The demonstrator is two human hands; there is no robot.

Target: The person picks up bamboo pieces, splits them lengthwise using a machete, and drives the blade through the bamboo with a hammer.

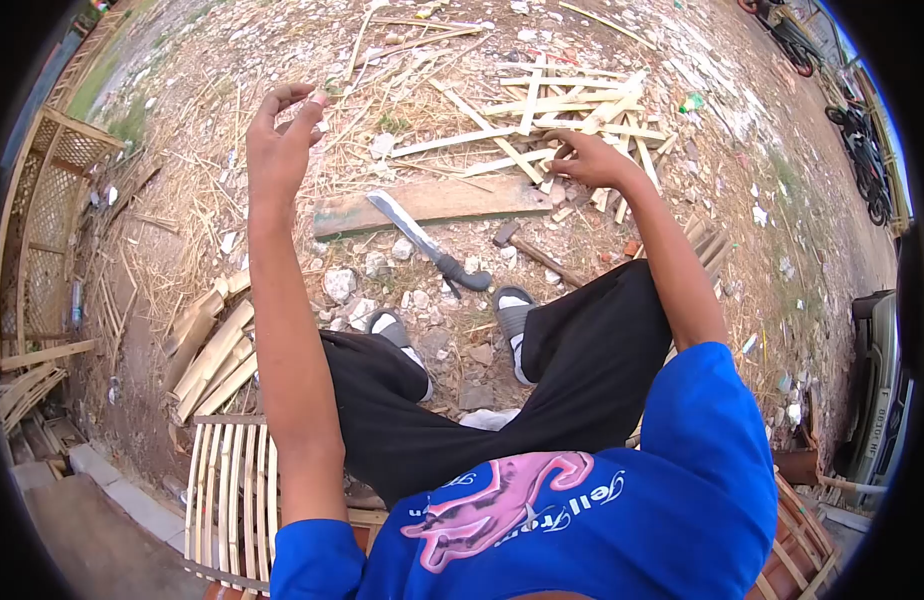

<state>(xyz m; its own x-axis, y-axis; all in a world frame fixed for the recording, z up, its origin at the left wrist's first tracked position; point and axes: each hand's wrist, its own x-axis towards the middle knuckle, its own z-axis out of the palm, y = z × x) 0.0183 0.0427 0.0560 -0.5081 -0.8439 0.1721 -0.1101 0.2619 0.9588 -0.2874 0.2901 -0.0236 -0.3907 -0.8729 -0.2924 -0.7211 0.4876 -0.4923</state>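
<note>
My left hand (284,128) is raised over the straw-strewn ground at the left, fingers curved and apart from the thumb, with nothing visible in it. My right hand (590,162) hangs at the near edge of a pile of split bamboo strips (572,105). Its fingers are bent, with a gap to the thumb; whether it touches a strip is unclear. Between my hands a wooden plank (462,200) lies on the ground. A machete (412,232) rests with its blade tip on the plank and its dark handle toward my feet. Right of it lies a hammer (537,252).
Bundled split bamboo (217,355) lies left of my legs, with a slatted bamboo frame (227,490) nearer me. A lattice panel (42,230) stands at far left. Stones (340,284) surround my sandals. Motorbikes (857,150) and a car (877,400) are at right.
</note>
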